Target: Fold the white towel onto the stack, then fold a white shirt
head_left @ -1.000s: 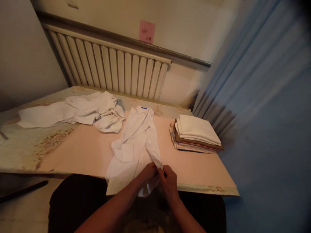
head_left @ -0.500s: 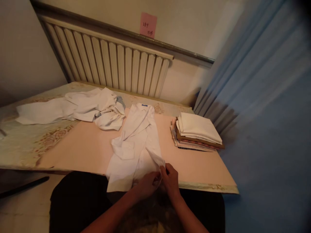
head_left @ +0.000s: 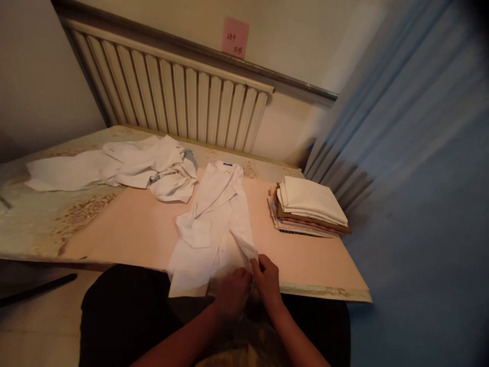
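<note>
A white long-sleeved shirt (head_left: 223, 209) lies lengthwise on the table, its collar and blue label at the far end and its hem at the near edge. One sleeve is folded across its front, with the cuff at the left. My right hand (head_left: 266, 279) pinches the lower right edge of the shirt and lifts it a little. Close beside it, my left hand (head_left: 232, 291) is closed at the hem; its fingertips are partly hidden, but it appears to grip the shirt's cloth there.
Another white garment (head_left: 153, 165) lies crumpled at the back left. A stack of folded clothes (head_left: 311, 204) stands at the right. Behind the table (head_left: 126, 234) are a radiator (head_left: 183, 97) and a pink note (head_left: 236, 38). A blue curtain (head_left: 412, 204) hangs along the right side.
My left hand has turned, its back now facing up and its fingers curled in more. My right hand keeps its pinch on the shirt's edge. The shirt lies almost as before.
</note>
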`<move>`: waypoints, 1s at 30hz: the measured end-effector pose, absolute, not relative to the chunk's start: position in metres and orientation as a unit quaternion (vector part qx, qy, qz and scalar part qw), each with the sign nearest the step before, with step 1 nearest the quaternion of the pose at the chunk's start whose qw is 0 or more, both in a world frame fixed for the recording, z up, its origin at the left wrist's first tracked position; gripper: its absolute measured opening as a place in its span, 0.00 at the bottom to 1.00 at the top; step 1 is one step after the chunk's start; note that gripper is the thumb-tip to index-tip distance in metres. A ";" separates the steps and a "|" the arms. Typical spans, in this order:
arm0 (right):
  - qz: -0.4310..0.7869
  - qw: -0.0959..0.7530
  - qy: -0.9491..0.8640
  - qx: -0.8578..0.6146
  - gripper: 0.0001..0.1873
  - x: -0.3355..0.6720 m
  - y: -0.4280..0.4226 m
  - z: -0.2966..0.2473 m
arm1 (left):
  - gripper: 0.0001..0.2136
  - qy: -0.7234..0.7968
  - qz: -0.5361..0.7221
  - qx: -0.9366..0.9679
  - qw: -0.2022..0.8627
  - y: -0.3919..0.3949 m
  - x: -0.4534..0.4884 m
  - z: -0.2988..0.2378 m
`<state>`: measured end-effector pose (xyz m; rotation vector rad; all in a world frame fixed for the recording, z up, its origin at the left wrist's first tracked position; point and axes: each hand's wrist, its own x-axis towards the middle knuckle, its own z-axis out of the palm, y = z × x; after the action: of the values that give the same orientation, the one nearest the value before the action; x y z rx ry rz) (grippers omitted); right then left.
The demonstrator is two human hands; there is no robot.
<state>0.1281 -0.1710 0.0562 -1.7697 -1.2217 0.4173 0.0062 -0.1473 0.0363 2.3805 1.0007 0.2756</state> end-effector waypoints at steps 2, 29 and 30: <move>0.164 0.457 -0.501 -0.717 0.15 0.128 -0.171 0.058 | 0.11 0.373 0.160 0.875 0.266 -0.150 0.007 0.038; 0.192 0.282 -0.694 -0.634 0.06 0.114 -0.180 0.051 | 0.19 0.403 0.327 0.279 0.808 -0.134 -0.006 0.031; 0.213 0.306 -0.679 -0.632 0.07 0.115 -0.179 0.052 | 0.18 0.416 0.323 0.290 0.799 -0.133 -0.007 0.028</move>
<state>0.1153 -0.1786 0.0516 -1.6737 -1.7961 0.5646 -0.0069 -0.1325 0.0284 0.6215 0.8936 0.6929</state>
